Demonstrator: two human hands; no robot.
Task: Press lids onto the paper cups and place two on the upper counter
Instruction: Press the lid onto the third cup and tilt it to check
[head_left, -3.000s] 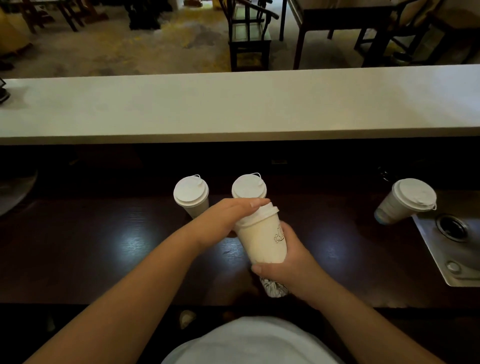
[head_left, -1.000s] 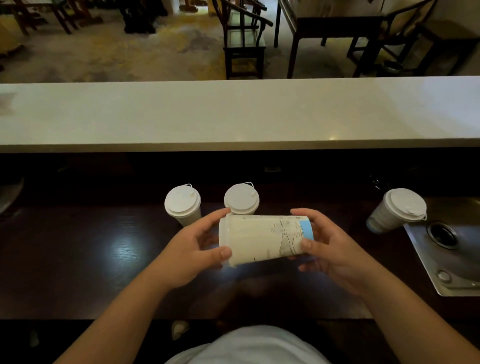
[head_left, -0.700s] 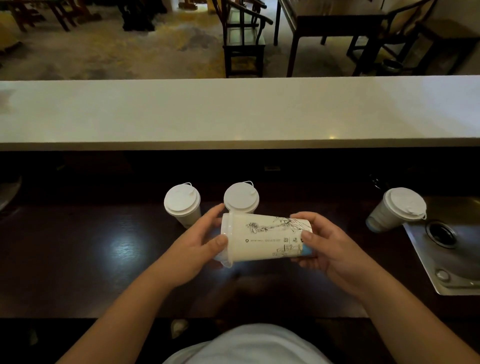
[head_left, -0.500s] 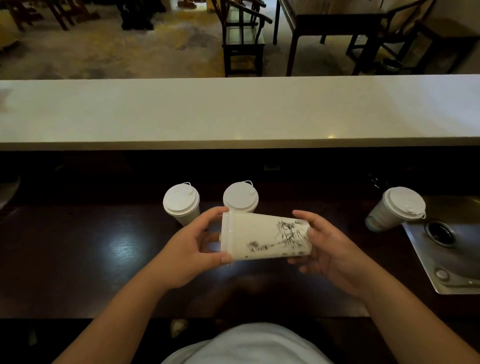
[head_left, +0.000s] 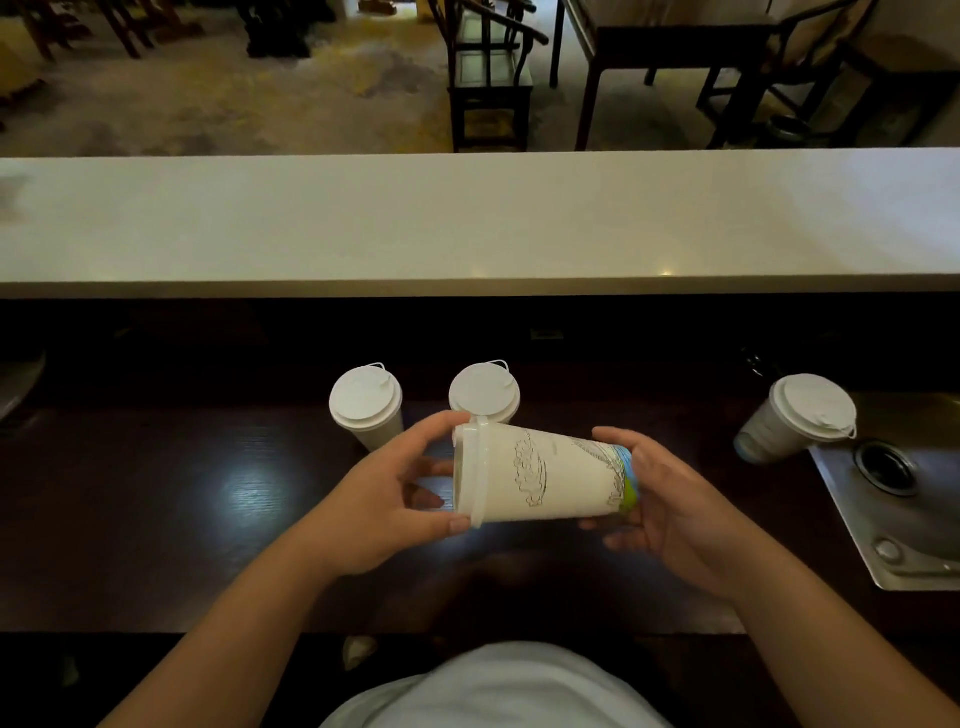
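I hold a white paper cup (head_left: 540, 475) with line drawings sideways over the dark lower counter (head_left: 156, 509), its lid (head_left: 467, 475) pointing left. My left hand (head_left: 384, 499) grips the lid end, fingers around the rim. My right hand (head_left: 670, 504) supports the cup's blue and green base. Two lidded cups stand upright just behind: one (head_left: 366, 402) at left, one (head_left: 484, 391) partly hidden by the held cup. A further lidded cup (head_left: 795, 418) leans at the right by the sink. The white upper counter (head_left: 467, 223) stretches across, bare.
A steel sink (head_left: 904, 493) with a drain sits at the right edge of the lower counter. A dark recess separates the lower counter from the raised white one. Chairs and tables stand on the floor beyond. A round grey object (head_left: 15, 384) shows at far left.
The cup went from upright, with my left palm on its lid, to lying sideways between both hands. It has since been turned about its axis, showing different print.
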